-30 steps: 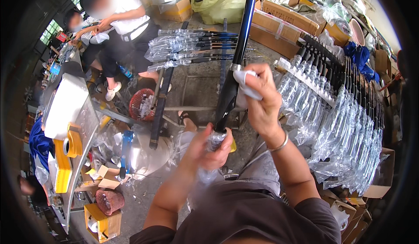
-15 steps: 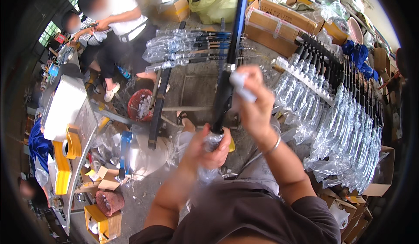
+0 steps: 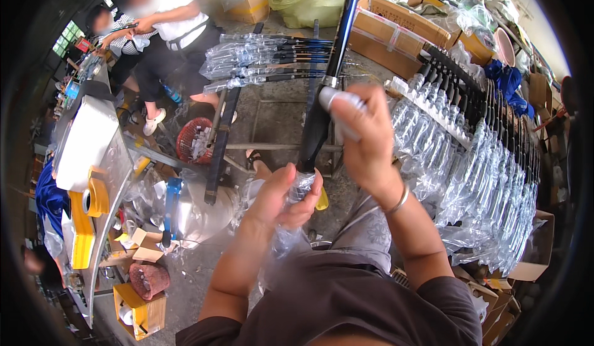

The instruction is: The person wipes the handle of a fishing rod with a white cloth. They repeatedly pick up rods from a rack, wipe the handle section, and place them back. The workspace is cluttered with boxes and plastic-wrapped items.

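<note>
- Above the near end of the metal stand (image 3: 218,154), between its two long bars as seen from here, the black rod (image 3: 317,132) is held up in the air, tilted so that its upper end leans right.
- The left hand (image 3: 281,199) is closed round the rod's lower part, over crinkled clear plastic wrap (image 3: 301,186); the right hand (image 3: 370,137) pinches a white cloth (image 3: 341,100) at the rod's right side, just below a silvery ring (image 3: 330,81). The hands are apart from each other.
- The rod looks light for its length and stiff; its long reach probably makes the far end swing at small wrist turns.
- Its glossy black surface is likely slick and easily marked, so the wrapped lower part seems the surer hold, though loose plastic could slip or twist under the palm. The cloth is soft and should give readily.
- The rod's upper end is cut off by the picture's top edge, and its lower end is lost behind the left hand and plastic.
- The right fingers and cloth are blurred; how firmly the cloth presses, or whether it reaches round the back, cannot be told.
</note>
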Motion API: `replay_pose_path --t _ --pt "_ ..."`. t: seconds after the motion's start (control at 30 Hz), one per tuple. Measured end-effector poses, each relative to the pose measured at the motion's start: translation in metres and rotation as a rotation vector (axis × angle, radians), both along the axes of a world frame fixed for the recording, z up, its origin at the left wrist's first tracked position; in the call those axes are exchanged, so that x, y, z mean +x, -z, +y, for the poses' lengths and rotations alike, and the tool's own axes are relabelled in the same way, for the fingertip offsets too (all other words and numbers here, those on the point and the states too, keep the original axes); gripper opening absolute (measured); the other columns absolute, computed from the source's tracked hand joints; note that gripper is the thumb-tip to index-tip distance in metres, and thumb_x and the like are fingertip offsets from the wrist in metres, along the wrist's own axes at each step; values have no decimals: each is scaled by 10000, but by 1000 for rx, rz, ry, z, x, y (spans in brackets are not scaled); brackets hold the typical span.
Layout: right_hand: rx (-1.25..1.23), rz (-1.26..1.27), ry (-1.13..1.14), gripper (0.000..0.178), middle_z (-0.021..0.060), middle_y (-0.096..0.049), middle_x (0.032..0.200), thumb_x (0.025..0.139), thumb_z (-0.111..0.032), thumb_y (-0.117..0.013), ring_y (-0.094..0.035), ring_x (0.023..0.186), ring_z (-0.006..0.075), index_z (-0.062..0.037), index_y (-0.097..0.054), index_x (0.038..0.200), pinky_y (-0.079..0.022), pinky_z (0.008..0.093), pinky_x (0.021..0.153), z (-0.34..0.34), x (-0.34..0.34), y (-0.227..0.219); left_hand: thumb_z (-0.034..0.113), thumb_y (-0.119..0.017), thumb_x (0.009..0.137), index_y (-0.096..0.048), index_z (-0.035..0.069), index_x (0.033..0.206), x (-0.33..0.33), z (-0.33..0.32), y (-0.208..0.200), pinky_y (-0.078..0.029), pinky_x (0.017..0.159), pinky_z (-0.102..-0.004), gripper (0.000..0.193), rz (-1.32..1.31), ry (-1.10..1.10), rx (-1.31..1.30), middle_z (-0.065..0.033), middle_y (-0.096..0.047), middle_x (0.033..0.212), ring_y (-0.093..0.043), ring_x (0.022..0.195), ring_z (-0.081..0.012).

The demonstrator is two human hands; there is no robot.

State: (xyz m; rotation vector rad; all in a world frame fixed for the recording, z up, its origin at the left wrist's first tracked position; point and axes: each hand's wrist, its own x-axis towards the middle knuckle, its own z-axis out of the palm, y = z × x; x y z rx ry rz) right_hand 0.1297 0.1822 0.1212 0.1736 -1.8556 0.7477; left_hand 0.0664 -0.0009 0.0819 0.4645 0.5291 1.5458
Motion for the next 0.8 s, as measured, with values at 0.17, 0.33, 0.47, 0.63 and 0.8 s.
replay_pose_path --t 0.17,0.33,0.47,0.63,0.8 --pt "153 -2 41 318 128 -575 899 692 -20 -700 -547 745 282 -89 -680 1001 -454 352 599 3 2 5 550 -414 950 -523 22 988 6 -5 -6 -221 326 -243 541 216 -181 -116 -4 -426 550 -284 342 -70" --pt "384 -156 -21 324 107 -572 878 679 -110 -698 -544 719 244 -114 -682 1003 -445 363 602 -17 20 13 533 -423 956 -509 17 975 7 -3 -11 -228 331 -224 524 194 -237 -130 -25 -468 597 -304 352 -56" --pt "309 -46 176 330 118 -587 864 661 -96 -680 -547 716 257 -96 -682 991 -422 378 570 8 3 -12 504 -421 970 -488 15 993 14 -1 -21 -250 337 -213 494 360 -320 -198 -29 -476 624 -323 363 -58" --pt "532 -100 85 318 88 -549 789 661 -101 -665 -520 659 237 -98 -671 979 -408 365 546 -1 13 -2 439 -451 981 -478 20 1056 20 -1 -24 -290 390 -200 426 645 -481 -315 -3 -457 615 -392 430 -61" --pt "591 -164 45 290 46 -458 709 674 -144 -639 -481 607 194 -108 -655 962 -376 325 505 -10 19 3 317 -536 962 -505 -18 1050 24 4 -13 -390 509 -291 348 1113 -696 -400 -100 -579 631 -571 532 -188"
